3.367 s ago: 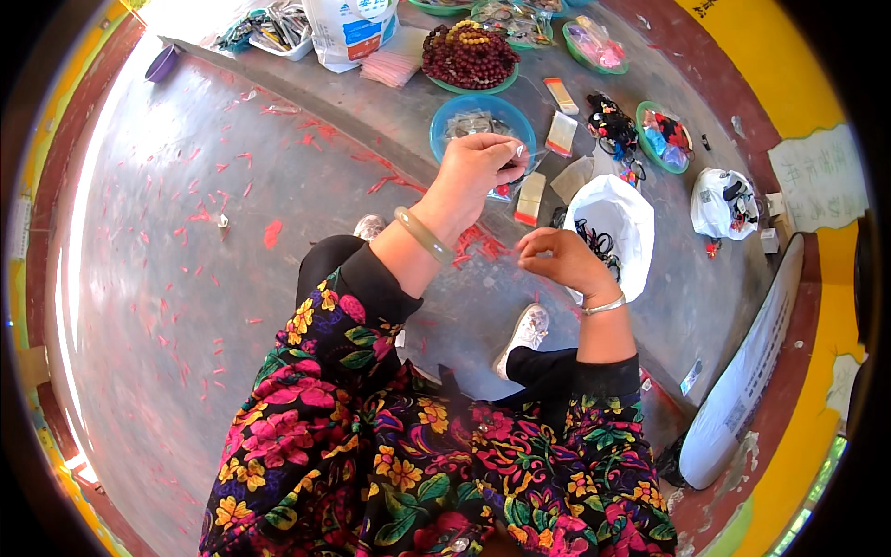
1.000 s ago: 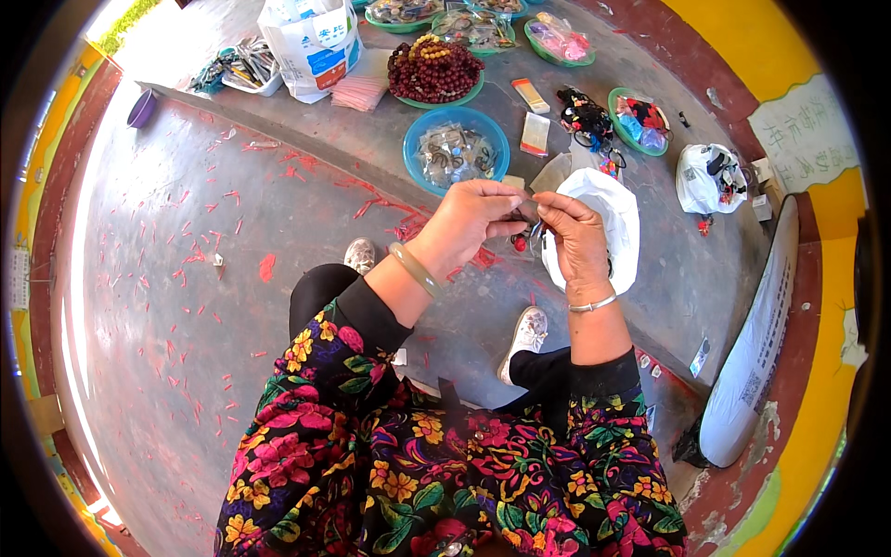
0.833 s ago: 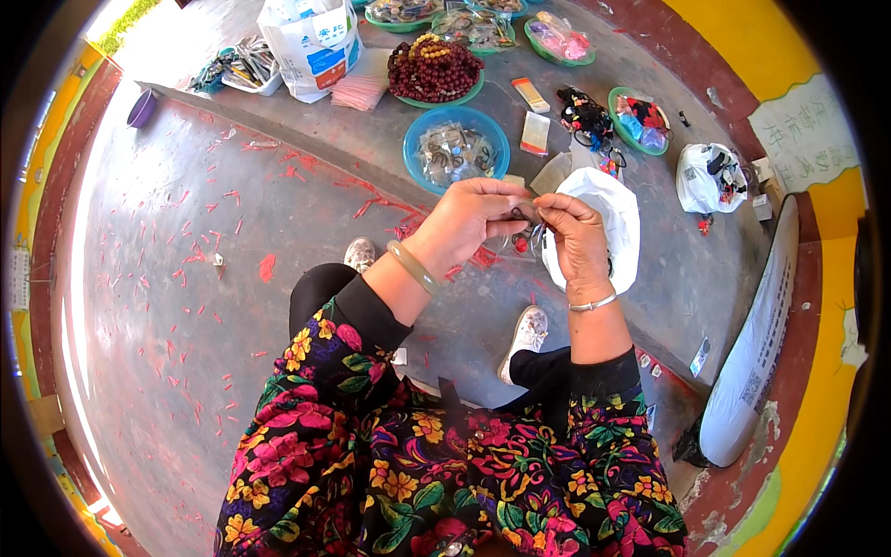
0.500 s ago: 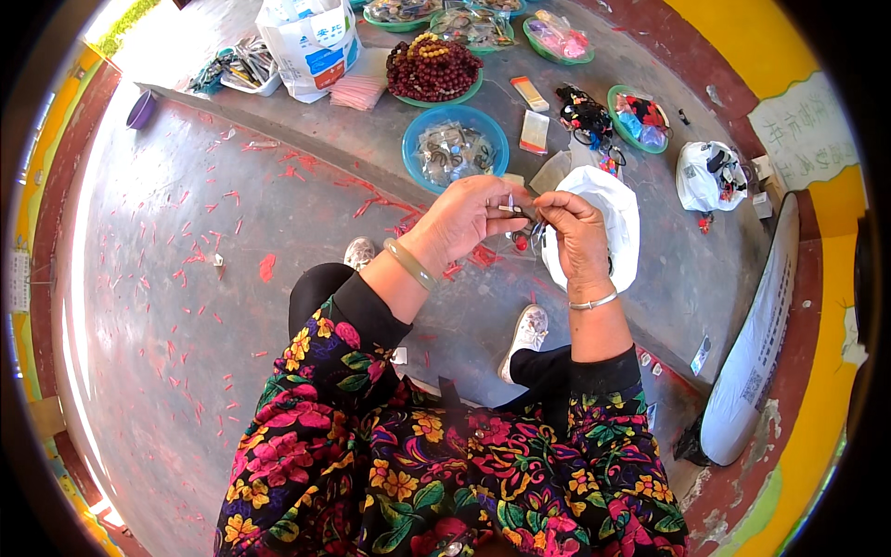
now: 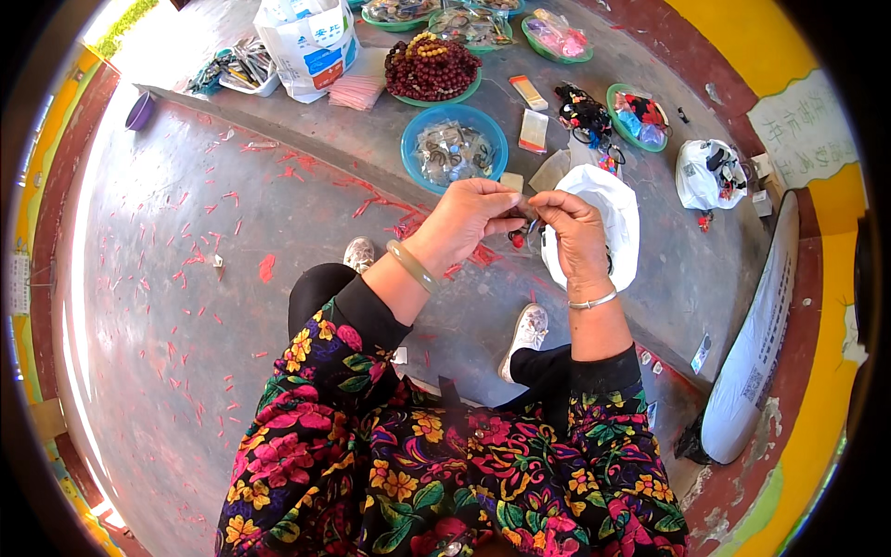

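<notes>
My left hand [image 5: 469,221] and my right hand [image 5: 574,227] meet at the fingertips in front of me, both closed in a pinch. Between them hangs a small dark corded piece with a red bead [image 5: 517,239]; my left fingers close on it. What the right fingertips pinch is too small to make out. Just behind and below the right hand stands an open white plastic bag [image 5: 613,200], its contents mostly hidden. Beyond the left hand sits a blue basin [image 5: 408,153] of small clear packets.
Dark red beads [image 5: 432,74] fill a green dish farther off. Near it lie pink sheets [image 5: 357,92], two small boxes [image 5: 533,131] and a green basket [image 5: 614,104]. Another white bag [image 5: 691,176] stands right. Red scraps [image 5: 267,267] litter the floor.
My left fingers have closed in, covering more of the dark piece. The two hands' fingertips are nearer each other; the arms have barely moved.
</notes>
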### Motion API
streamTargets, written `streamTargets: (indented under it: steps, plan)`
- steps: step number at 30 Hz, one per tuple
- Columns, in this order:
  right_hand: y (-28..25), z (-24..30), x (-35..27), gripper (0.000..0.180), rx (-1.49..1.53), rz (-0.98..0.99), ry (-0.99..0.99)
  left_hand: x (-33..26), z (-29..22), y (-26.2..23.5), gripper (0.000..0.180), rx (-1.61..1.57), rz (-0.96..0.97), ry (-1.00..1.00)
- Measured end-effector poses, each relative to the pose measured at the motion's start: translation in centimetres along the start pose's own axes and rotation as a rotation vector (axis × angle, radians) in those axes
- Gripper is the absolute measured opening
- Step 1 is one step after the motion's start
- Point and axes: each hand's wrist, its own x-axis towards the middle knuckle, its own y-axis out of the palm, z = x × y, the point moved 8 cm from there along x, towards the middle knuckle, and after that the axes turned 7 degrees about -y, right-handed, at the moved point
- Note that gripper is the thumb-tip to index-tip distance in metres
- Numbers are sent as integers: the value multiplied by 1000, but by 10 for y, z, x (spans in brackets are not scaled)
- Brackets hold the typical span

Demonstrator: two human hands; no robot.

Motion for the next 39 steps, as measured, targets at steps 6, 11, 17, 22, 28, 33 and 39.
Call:
streamTargets:
  steps: [6,11,17,22,28,33,39]
  plan:
    - [3,3,1,22,67,-12,57,-4,-8,-4,19,13,-89,58]
    - [3,-6,2,31,39,-8,84,-2,-10,-4,19,52,-93,151]
    - [5,-11,0,20,96,-19,116,-3,-10,5,18,181,-130,181]
    - [-1,-16,1,12,102,-65,117,-1,-8,5,17,229,-113,189]
    - [-6,-5,0,13,-13,-89,2,-3,-9,8,18,220,-104,158]
    - [-2,5,0,12,16,-51,-27,-8,-15,13,20,192,-45,183]
    - [1,14,0,12,23,-28,-29,-9,-19,15,20,174,15,186]
